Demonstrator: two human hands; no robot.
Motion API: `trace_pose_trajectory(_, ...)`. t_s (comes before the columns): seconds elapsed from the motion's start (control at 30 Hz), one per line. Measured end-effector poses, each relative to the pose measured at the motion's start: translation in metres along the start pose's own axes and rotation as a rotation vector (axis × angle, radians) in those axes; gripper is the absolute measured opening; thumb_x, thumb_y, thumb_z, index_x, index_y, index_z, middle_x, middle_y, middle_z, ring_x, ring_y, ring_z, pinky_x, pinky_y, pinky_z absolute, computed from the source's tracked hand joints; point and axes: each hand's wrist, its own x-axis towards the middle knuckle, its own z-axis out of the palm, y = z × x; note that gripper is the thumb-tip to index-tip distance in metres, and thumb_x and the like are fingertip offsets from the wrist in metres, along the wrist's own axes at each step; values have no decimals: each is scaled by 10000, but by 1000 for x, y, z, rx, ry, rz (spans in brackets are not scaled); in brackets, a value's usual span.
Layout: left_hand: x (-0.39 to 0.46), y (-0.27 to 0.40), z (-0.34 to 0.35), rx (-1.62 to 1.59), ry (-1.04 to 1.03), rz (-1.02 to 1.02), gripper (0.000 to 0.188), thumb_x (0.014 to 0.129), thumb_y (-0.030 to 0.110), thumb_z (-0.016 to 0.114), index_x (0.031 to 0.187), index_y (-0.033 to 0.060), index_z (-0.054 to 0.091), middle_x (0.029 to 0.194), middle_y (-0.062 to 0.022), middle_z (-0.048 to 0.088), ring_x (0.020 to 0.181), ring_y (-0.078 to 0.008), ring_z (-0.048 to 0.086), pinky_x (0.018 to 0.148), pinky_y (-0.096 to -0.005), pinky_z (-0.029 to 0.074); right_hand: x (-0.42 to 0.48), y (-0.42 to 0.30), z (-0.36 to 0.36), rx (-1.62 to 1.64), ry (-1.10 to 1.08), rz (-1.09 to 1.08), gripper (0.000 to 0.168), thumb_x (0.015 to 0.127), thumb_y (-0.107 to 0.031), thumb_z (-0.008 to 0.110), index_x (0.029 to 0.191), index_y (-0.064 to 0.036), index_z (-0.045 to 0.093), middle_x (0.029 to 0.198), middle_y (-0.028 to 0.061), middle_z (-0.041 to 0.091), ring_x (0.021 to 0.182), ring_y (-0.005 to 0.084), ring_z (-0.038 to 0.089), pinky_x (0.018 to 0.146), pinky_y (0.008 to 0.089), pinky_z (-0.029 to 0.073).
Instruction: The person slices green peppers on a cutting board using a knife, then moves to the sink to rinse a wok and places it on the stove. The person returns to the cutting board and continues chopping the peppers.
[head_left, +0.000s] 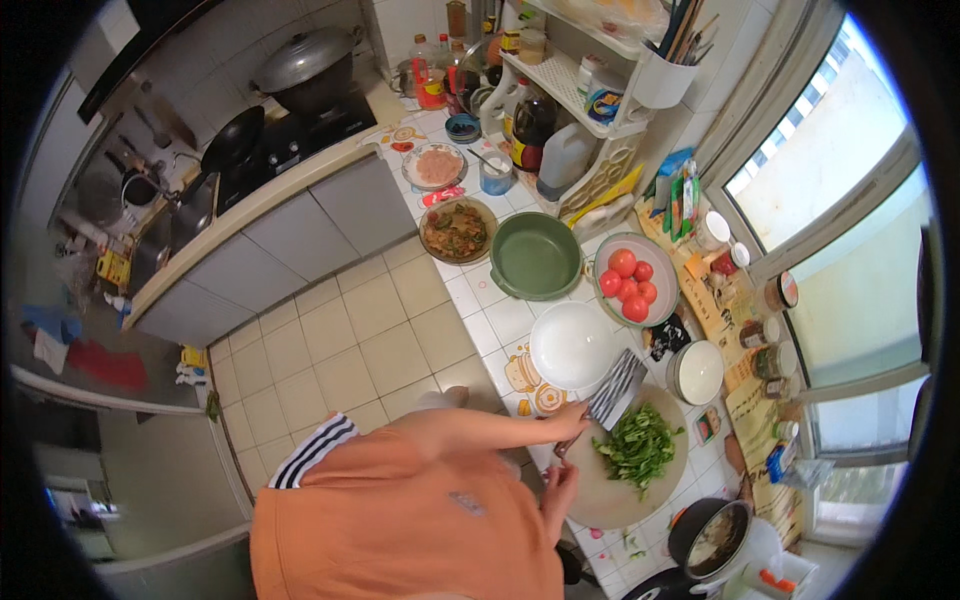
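Note:
My left hand (568, 424) grips a cleaver (619, 390) by its brown handle. Its broad blade, streaked with light and dark reflections, lies over the upper edge of a round cutting board (592, 501). Chopped leafy greens (637, 448) are heaped on the board, just below and right of the blade. My right hand (561, 481) is at the board's near edge, close to the end of the handle. Its fingers are curled, and whether something small is between them cannot be made out. Beyond the blade stands a white bowl (572, 346).
A green basin (535, 256), a bowl of tomatoes (628, 285), stacked white bowls (700, 373) and a dark pot (711, 538) surround the board. Farther along are a cooked dish (457, 229) and a plate of pale meat (433, 166). Jars (772, 360) line the windowsill. A stove (300, 139) stands opposite.

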Motion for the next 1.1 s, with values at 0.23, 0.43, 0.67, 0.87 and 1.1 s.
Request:
trace_pose_trajectory(0.23, -57, -7, -31, 89, -171, 210, 351, 792, 71, 561, 1132, 58, 643, 1193, -171, 554, 1174, -358, 481, 1002, -433, 385, 6, -2, -10, -306, -631, 60, 213, 892, -182, 637, 909, 31, 642, 753, 119, 685, 728, 222, 664, 681, 349, 512)
trace_pose_trajectory(0.43, -102, -3, -22, -240, -146, 230, 286, 863, 5, 465, 1105, 33, 615, 1116, -130, 595, 1090, -267, 560, 903, -366, 467, 20, -7, -2, -413, -612, -79, 260, 894, -239, 609, 1020, -17, 659, 892, 187, 691, 812, 329, 673, 727, 427, 512)
trace_pose_trajectory(0.67, -140, 1, -67, 263, -264, 511, 175, 856, 101, 554, 1014, 54, 614, 950, -98, 627, 931, -292, 614, 778, -408, 502, -9, -80, 21, -492, -590, -170, 324, 880, -249, 617, 1105, -16, 631, 966, 233, 678, 937, 422, 637, 757, 485, 500)
trace_pose_trajectory(0.87, -212, -32, -140, 667, -338, 637, 178, 877, 127, 503, 1001, 80, 623, 957, -93, 633, 957, -286, 623, 751, -435, 518, -25, -26, 114, -648, -713, -496, 224, 885, -116, 563, 1082, -50, 649, 1089, 200, 653, 1000, 309, 632, 805, 424, 496)
trace_pose_trajectory(1.1, -339, -99, -278, 304, -112, 306, 321, 923, 158, 475, 1175, 13, 611, 1189, -171, 630, 1089, -321, 594, 968, -400, 456, -84, -32, 335, -560, -680, -627, 225, 865, -255, 599, 967, -106, 734, 1085, 148, 690, 985, 316, 654, 855, 437, 512)
